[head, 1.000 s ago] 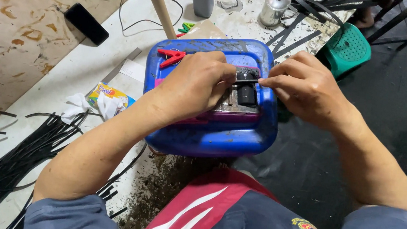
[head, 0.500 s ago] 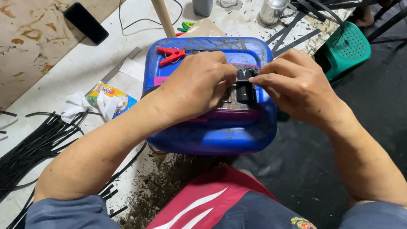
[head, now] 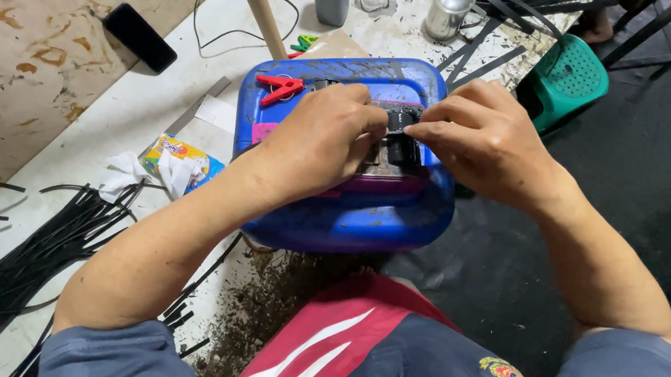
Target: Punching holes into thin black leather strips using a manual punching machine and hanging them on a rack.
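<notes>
A blue plastic jerrycan [head: 349,214] lies on its side in front of me. On top of it sits a small black device [head: 397,141] on a purple-edged block. My left hand [head: 324,138] rests over the device's left side with curled fingers pinching it. My right hand [head: 484,137] meets it from the right, fingertips closed on the same black piece. A red clip [head: 280,86] lies on the can's far left corner.
A bundle of black strips [head: 8,272] lies at the left. A black phone [head: 139,37], a colourful packet [head: 178,163], a wooden stick [head: 259,5], a metal canister [head: 450,7] and a green stool [head: 567,80] surround the can. Dark debris [head: 275,306] covers the floor by my knees.
Both hands have stayed on the black device; the right fingers shifted slightly left toward the left hand. Nothing was let go.
</notes>
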